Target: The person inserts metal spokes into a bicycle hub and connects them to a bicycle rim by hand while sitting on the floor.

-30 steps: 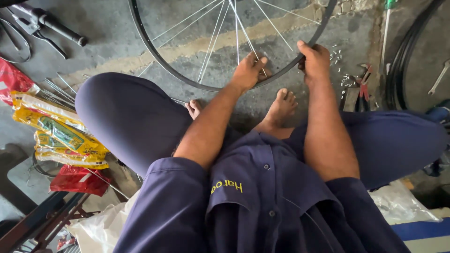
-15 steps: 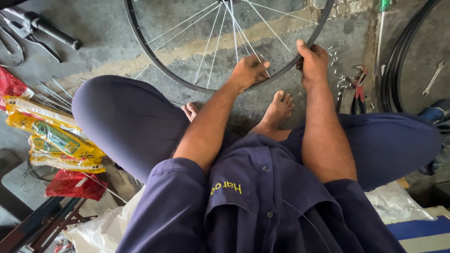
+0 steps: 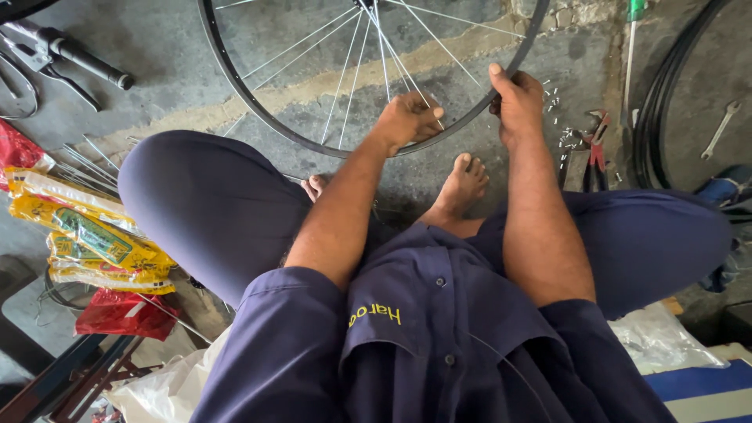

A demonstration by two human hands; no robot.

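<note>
- We see one bicycle wheel rim with thin spokes, standing on the concrete floor in front of our crossed legs.
- Our left hand is inside the rim's lower arc, fingers curled together among the spokes; whether it pinches one we can't tell.
- Our right hand is clamped on the rim's right edge, thumb up.
- Two bare feet sit just below the rim.
- One pair of red-handled pliers lies near the right hand, small nipples scattered beside.
- Yellow packets are stacked left; count unclear.
- One wrench lies far right.
</note>
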